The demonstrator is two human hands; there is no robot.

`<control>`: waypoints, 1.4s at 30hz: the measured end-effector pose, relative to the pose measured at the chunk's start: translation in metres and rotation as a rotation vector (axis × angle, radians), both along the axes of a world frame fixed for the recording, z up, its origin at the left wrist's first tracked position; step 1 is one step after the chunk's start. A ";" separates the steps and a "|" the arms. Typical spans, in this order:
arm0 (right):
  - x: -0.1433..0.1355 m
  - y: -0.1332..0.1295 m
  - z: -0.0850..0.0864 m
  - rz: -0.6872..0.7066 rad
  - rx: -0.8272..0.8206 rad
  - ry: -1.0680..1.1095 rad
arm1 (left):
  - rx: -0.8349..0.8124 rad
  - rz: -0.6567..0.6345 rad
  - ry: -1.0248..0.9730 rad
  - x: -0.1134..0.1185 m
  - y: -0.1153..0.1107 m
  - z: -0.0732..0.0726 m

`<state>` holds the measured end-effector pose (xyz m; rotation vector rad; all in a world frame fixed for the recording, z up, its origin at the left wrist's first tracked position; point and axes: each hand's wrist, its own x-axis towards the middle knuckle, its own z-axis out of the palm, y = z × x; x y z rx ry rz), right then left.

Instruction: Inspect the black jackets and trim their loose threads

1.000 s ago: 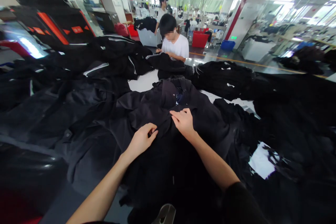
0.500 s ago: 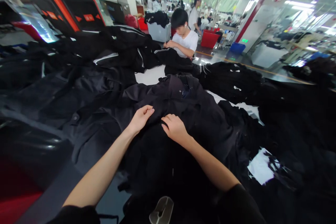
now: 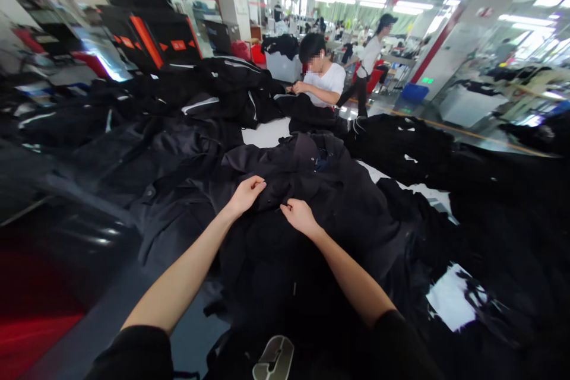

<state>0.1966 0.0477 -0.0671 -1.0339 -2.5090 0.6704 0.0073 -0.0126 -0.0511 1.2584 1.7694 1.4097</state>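
Note:
A dark jacket (image 3: 329, 193) lies spread in front of me, its collar at the far end and small snaps showing near the collar. My left hand (image 3: 249, 194) pinches the jacket's fabric between thumb and fingers. Slightly nearer and to the right, my right hand (image 3: 301, 217) is closed on another part of the same jacket, a short gap from the left. The cloth between the fingertips is too dark to make out in detail. More of the dark cloth hangs down toward my body.
Heaps of black garments (image 3: 401, 142) surround the jacket. A white table surface (image 3: 267, 133) shows between them, with a white scrap (image 3: 453, 297) at right. Across the table a person in a white shirt (image 3: 324, 80) handles dark cloth; another person (image 3: 370, 59) is behind. Black-orange boxes (image 3: 146, 41) stand back left.
The view has shifted, so the scene sits slightly right and lower. My right fingers have changed their hold on the fabric. The person at the back has stepped right, turned toward the aisle.

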 end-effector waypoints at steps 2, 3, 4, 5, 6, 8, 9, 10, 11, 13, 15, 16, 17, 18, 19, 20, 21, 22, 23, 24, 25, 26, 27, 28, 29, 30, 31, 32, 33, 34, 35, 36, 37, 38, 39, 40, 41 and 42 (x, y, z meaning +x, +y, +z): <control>0.016 -0.006 0.009 0.075 -0.094 0.208 | -0.002 0.004 0.023 0.000 -0.005 0.002; 0.024 -0.009 0.013 0.117 -0.195 0.356 | 0.001 0.012 0.033 0.002 -0.008 0.005; 0.031 -0.013 0.017 0.152 -0.326 0.510 | 0.015 0.036 0.056 0.005 -0.012 0.008; 0.036 -0.016 0.020 0.177 -0.469 0.645 | 0.044 0.074 0.098 0.010 -0.017 0.012; 0.040 -0.020 0.022 0.189 -0.602 0.741 | 0.081 0.116 0.154 0.016 -0.023 0.017; 0.044 -0.026 0.024 0.177 -0.777 0.833 | 0.153 0.150 0.265 0.032 -0.038 0.027; 0.044 -0.028 0.024 0.168 -0.827 0.868 | 0.164 0.112 0.292 0.041 -0.047 0.031; 0.043 -0.031 0.023 0.162 -0.859 0.905 | 0.149 0.034 0.283 0.050 -0.055 0.035; 0.042 -0.033 0.023 0.160 -0.879 0.939 | 0.111 -0.069 0.237 0.058 -0.062 0.037; 0.042 -0.035 0.024 0.166 -0.909 0.982 | 0.008 -0.263 0.116 0.070 -0.073 0.036; 0.044 -0.037 0.025 0.167 -0.944 0.969 | -0.083 -0.377 0.028 0.078 -0.078 0.031; 0.046 -0.038 0.025 0.157 -0.965 0.955 | -0.116 -0.404 0.001 0.081 -0.080 0.028; 0.048 -0.038 0.026 0.141 -0.984 0.949 | -0.144 -0.422 -0.021 0.084 -0.081 0.025; 0.050 -0.039 0.026 0.123 -0.998 0.952 | -0.165 -0.434 -0.041 0.087 -0.083 0.022; 0.052 -0.039 0.026 0.106 -1.006 0.966 | -0.181 -0.447 -0.057 0.090 -0.085 0.020; 0.054 -0.039 0.026 0.092 -1.012 0.986 | -0.199 -0.465 -0.065 0.093 -0.089 0.019; 0.056 -0.040 0.025 0.077 -1.017 1.005 | -0.221 -0.495 -0.057 0.097 -0.093 0.017; 0.057 -0.040 0.025 0.057 -1.022 1.018 | -0.248 -0.539 -0.033 0.100 -0.097 0.016; 0.059 -0.041 0.024 0.032 -1.027 1.018 | -0.278 -0.591 0.000 0.103 -0.102 0.015; 0.060 -0.041 0.023 0.009 -1.034 1.010 | -0.304 -0.631 0.027 0.104 -0.105 0.014; 0.061 -0.041 0.021 -0.011 -1.043 0.999 | -0.323 -0.639 0.035 0.105 -0.108 0.012; 0.062 -0.041 0.020 -0.023 -1.051 0.989 | -0.321 -0.597 0.026 0.104 -0.109 0.010; 0.063 -0.041 0.018 -0.026 -1.057 0.983 | -0.293 -0.505 0.003 0.103 -0.108 0.007; 0.064 -0.041 0.016 -0.022 -1.060 0.980 | -0.245 -0.384 -0.032 0.100 -0.105 0.005; 0.065 -0.040 0.014 -0.019 -1.056 0.980 | -0.186 -0.262 -0.073 0.097 -0.101 0.003; 0.065 -0.039 0.012 -0.024 -1.043 0.981 | -0.127 -0.165 -0.114 0.094 -0.095 0.000; 0.066 -0.038 0.011 -0.038 -1.024 0.981 | -0.077 -0.110 -0.156 0.093 -0.089 -0.002; 0.066 -0.038 0.010 -0.060 -1.003 0.981 | -0.041 -0.099 -0.203 0.092 -0.082 -0.003; 0.066 -0.037 0.010 -0.085 -0.986 0.979 | -0.028 -0.123 -0.254 0.093 -0.076 -0.005; 0.066 -0.037 0.010 -0.110 -0.973 0.977 | -0.034 -0.168 -0.306 0.094 -0.071 -0.006; 0.067 -0.037 0.010 -0.126 -0.968 0.975 | -0.050 -0.217 -0.365 0.096 -0.067 -0.007; 0.067 -0.038 0.010 -0.129 -0.969 0.973 | -0.064 -0.257 -0.437 0.099 -0.064 -0.007; 0.067 -0.039 0.010 -0.124 -0.972 0.968 | -0.066 -0.276 -0.523 0.102 -0.063 -0.008; 0.068 -0.041 0.011 -0.113 -0.968 0.955 | -0.057 -0.276 -0.608 0.104 -0.062 -0.008; 0.069 -0.043 0.010 -0.101 -0.956 0.934 | -0.038 -0.260 -0.675 0.106 -0.063 -0.009; 0.070 -0.046 0.010 -0.088 -0.936 0.901 | -0.018 -0.241 -0.711 0.107 -0.064 -0.009; 0.071 -0.048 0.009 -0.076 -0.909 0.860 | -0.006 -0.228 -0.712 0.107 -0.066 -0.009; 0.073 -0.050 0.008 -0.068 -0.873 0.814 | -0.007 -0.218 -0.692 0.106 -0.068 -0.008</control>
